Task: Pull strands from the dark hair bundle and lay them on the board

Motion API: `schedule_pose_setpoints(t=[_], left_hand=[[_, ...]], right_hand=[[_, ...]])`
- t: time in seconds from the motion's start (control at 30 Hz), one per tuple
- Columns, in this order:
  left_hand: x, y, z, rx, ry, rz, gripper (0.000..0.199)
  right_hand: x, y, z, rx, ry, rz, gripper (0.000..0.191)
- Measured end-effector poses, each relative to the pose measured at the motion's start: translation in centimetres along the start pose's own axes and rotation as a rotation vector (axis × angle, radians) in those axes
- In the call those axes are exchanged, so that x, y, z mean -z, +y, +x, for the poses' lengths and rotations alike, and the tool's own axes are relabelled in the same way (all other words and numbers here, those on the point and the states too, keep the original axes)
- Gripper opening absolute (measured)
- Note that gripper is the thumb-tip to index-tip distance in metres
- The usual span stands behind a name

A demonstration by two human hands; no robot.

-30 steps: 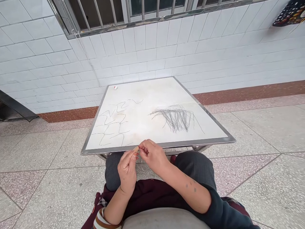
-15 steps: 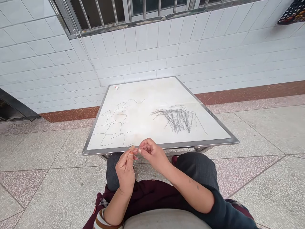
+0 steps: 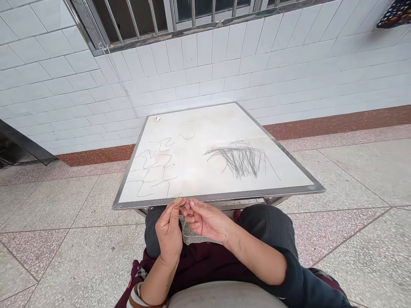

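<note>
My left hand (image 3: 170, 229) is closed just off the table's near edge, its thumb and fingertips pinching a thin pale wire (image 3: 194, 236). Close against it, my right hand (image 3: 207, 220) has its thumb and forefinger together on the same wire, palm turned partly up. From between the hands the wire loops down over my lap. On the white table (image 3: 205, 124), a pile of thin dark wires (image 3: 240, 160) lies to the right. Bent single wires (image 3: 165, 167) are spread over the left part.
A small red and white object (image 3: 157, 119) sits at the table's far left corner. Behind the table stands a tiled wall (image 3: 199, 68) with a barred window (image 3: 192, 13). My knees (image 3: 266, 222) are under the near edge.
My right hand has turned over, its palm now more upward and its fingers lower. The loop of wire has swung out to the right. My left hand has hardly moved.
</note>
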State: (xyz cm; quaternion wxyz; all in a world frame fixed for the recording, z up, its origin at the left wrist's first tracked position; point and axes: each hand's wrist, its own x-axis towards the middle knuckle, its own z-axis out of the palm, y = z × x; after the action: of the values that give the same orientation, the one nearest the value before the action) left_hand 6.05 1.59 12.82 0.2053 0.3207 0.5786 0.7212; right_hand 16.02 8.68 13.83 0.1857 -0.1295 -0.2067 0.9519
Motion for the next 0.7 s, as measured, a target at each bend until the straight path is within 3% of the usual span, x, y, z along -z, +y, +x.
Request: schedule_pose_setpoints(t=[0.3, 0.7], left_hand=[[0.04, 0.04, -0.43, 0.026, -0.016, -0.009, 0.030], [-0.35, 0.35, -0.54, 0.057, -0.015, 0.001, 0.028]], right_hand=[[0.62, 0.32, 0.35, 0.017, -0.041, 0.055, 0.017], [0.14, 1.00, 0.46, 0.234, 0.186, -0.153, 0.018]])
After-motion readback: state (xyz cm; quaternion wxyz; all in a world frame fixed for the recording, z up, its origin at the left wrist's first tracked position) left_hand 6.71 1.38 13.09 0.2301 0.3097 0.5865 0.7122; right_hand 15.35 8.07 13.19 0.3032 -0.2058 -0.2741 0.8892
